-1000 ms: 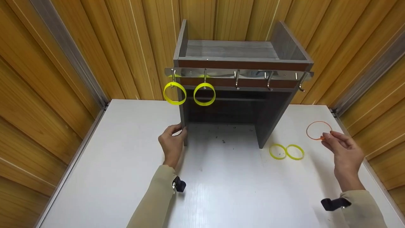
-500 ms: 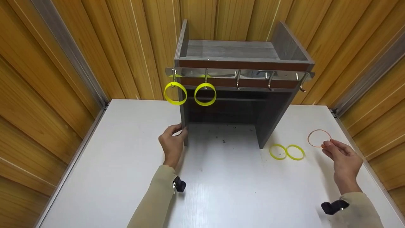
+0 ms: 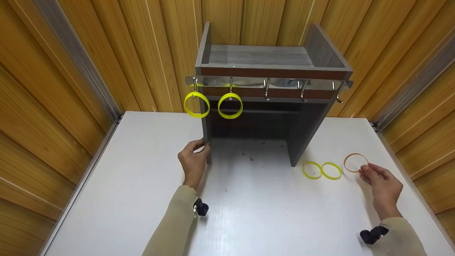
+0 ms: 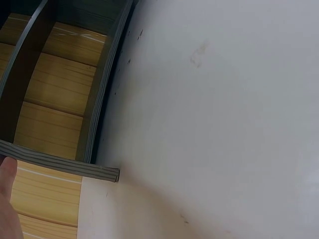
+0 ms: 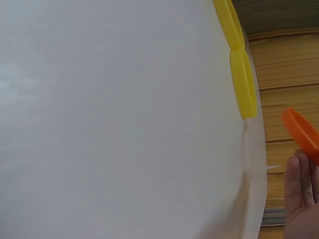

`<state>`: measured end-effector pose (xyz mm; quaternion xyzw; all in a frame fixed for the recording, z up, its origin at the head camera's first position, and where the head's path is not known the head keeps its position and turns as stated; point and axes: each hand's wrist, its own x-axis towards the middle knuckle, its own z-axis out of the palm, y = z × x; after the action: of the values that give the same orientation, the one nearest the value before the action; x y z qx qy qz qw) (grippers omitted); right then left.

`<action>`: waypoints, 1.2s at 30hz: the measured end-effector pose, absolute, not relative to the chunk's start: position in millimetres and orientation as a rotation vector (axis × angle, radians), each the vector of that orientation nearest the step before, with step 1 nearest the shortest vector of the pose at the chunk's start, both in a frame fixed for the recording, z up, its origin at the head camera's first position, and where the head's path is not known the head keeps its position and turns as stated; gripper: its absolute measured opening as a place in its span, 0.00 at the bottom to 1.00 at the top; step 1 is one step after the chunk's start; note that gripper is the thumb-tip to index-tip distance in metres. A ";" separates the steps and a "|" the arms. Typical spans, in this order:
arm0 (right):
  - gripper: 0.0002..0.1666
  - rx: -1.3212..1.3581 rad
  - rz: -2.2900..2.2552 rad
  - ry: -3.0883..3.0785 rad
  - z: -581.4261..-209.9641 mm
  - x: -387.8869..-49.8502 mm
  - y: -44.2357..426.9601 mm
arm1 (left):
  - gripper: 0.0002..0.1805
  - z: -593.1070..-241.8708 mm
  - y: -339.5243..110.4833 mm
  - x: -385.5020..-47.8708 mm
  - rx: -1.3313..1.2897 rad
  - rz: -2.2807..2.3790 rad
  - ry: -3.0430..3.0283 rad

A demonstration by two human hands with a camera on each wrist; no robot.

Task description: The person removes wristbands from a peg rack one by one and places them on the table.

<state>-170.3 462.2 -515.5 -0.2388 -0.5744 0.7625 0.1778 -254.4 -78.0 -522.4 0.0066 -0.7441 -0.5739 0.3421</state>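
My left hand (image 3: 193, 160) grips the front edge of the left side panel of a grey wooden shelf (image 3: 261, 55), between thumb and fingers. Over at the right, my right hand (image 3: 384, 186) pinches an orange ring (image 3: 350, 171) by its near edge, above the table. In the right wrist view the orange ring (image 5: 300, 130) sits at the fingertips. Two yellow rings lie side by side and touching on the table, a left ring (image 3: 312, 178) and a right ring (image 3: 332, 179), just left of the orange one. Two more hang from the shelf's hooks, an outer ring (image 3: 196, 115) and an inner ring (image 3: 230, 116).
A metal hook rail (image 3: 249, 82) runs across the shelf front; its three right-hand hooks carry no rings. The shelf stands on a white table (image 3: 249, 213) with small dark specks beneath it. Wood-patterned walls (image 3: 160, 53) enclose the back and sides.
My right hand has come down and slightly left with the orange ring, closer to the yellow rings on the table. The left hand stays on the panel.
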 end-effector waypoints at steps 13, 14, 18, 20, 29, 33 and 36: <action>0.19 -0.748 2.152 -1.729 -531.0 -169.2 465.8 | 0.10 -524.1 -78.8 -255.7 -0.003 -1.517 -1.900; 0.19 -0.748 2.153 -1.726 -531.9 -169.4 465.6 | 0.10 -524.0 -78.7 -255.5 -0.004 -1.528 -1.896; 0.19 -0.740 2.150 -1.749 -535.5 -169.7 465.9 | 0.09 -522.8 -78.8 -254.2 -0.011 -1.542 -1.901; 0.18 -0.743 2.145 -1.764 -537.2 -170.0 466.4 | 0.09 -522.5 -79.0 -253.4 -0.015 -1.536 -1.914; 0.14 -0.805 2.070 -1.908 -539.4 -170.7 470.0 | 0.09 -522.7 -79.6 -253.2 -0.024 -1.522 -1.919; 0.20 -0.840 1.961 -2.017 -540.3 -170.4 471.1 | 0.09 -523.1 -79.5 -252.7 -0.032 -1.524 -1.917; 0.23 -0.872 1.811 -2.142 -541.7 -167.9 472.3 | 0.09 -523.1 -79.2 -252.5 -0.030 -1.524 -1.924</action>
<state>-167.9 472.3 -541.7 -0.2952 -0.7255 0.6133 0.1021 -252.5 -79.2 -523.1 -0.0114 -0.7380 -0.5845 0.3369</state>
